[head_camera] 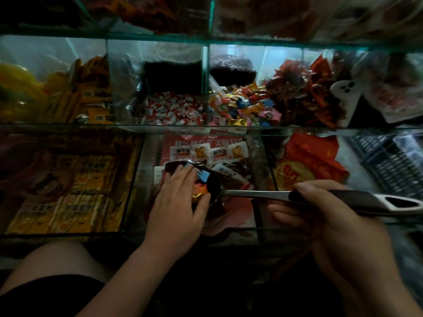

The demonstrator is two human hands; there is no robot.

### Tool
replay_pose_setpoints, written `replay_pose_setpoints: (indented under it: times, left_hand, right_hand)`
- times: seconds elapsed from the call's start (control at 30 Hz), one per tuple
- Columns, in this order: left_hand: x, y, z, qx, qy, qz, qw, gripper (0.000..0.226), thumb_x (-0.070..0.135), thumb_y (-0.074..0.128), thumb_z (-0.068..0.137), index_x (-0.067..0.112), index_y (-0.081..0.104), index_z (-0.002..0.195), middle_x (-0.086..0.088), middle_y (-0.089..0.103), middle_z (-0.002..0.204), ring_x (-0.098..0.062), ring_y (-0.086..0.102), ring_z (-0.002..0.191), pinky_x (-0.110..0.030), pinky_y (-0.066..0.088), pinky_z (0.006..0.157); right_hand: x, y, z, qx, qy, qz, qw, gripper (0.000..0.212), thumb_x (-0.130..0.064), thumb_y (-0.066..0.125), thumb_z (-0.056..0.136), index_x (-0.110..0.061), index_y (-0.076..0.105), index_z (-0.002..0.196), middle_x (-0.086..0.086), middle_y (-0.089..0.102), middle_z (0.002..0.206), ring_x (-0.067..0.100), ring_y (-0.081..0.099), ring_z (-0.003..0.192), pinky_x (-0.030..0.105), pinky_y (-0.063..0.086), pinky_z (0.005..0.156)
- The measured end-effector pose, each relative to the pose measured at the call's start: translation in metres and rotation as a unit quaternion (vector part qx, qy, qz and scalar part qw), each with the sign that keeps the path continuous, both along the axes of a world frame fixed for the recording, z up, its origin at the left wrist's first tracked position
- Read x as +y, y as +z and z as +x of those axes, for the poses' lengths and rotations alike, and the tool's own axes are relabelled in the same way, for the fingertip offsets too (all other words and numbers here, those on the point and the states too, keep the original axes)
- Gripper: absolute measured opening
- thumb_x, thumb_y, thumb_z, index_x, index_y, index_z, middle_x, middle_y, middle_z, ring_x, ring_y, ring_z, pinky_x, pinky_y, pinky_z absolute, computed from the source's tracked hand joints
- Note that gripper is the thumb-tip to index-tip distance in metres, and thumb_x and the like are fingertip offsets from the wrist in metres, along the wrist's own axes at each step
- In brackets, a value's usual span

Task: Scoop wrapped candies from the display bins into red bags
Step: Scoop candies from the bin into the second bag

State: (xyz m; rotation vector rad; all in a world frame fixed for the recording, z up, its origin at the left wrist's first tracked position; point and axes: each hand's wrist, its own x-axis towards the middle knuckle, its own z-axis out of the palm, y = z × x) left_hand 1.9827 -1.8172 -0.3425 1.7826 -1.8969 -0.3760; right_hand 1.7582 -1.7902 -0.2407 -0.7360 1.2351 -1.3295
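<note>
My right hand grips the black handle of a long metal scoop, held level over the front middle glass bin. The dark bowl of the scoop carries a few wrapped candies, blue and orange. My left hand lies over the bowl with straight fingers resting on those candies. Red bags with gold print lie in the front right bin. Behind the glass, one bin holds red-and-white candies and the neighbouring bin holds mixed colourful candies.
Glass dividers split the display into bins in rows. Yellow packets fill the front left bin, more yellow packs sit behind. Red crinkled wrappers and a white scoop are at back right. A dark plastic crate stands at far right.
</note>
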Motion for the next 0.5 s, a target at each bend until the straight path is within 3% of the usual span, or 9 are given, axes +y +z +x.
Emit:
replay_pose_setpoints:
  times: [0.17, 0.37, 0.5]
  left_hand:
    - [-0.018, 0.006, -0.006, -0.016, -0.020, -0.002, 1.000, 0.069, 0.057, 0.023, 0.101, 0.019, 0.038, 0.156, 0.004, 0.032, 0.164, -0.011, 0.018, 0.153, -0.032, 0.007, 0.125]
    - [-0.037, 0.029, -0.015, -0.036, -0.055, -0.072, 0.995, 0.063, 0.048, 0.023, 0.105, 0.013, 0.044, 0.152, 0.001, 0.039, 0.160, -0.012, 0.024, 0.152, -0.028, 0.001, 0.125]
    - [-0.074, 0.051, -0.027, -0.018, -0.084, -0.129, 0.988, 0.053, 0.039, 0.034, 0.104, 0.010, 0.052, 0.145, -0.004, 0.046, 0.153, -0.016, 0.032, 0.147, -0.049, 0.019, 0.125]
  right_hand:
    - [0.003, 0.004, 0.003, 0.006, -0.011, -0.035, 0.999, 0.037, 0.000, 0.063, 0.093, -0.018, 0.072, 0.062, 0.017, 0.072, 0.065, 0.040, 0.076, 0.066, 0.029, 0.059, 0.054]
    - [-0.002, 0.018, -0.002, -0.001, -0.025, -0.081, 0.996, 0.027, -0.008, 0.072, 0.088, -0.021, 0.073, 0.064, 0.018, 0.074, 0.069, 0.039, 0.076, 0.068, 0.030, 0.060, 0.057]
    - [-0.018, 0.033, -0.008, -0.022, -0.062, -0.100, 0.993, 0.045, -0.007, 0.063, 0.095, -0.027, 0.067, 0.055, 0.010, 0.074, 0.065, 0.036, 0.077, 0.068, 0.027, 0.060, 0.057]
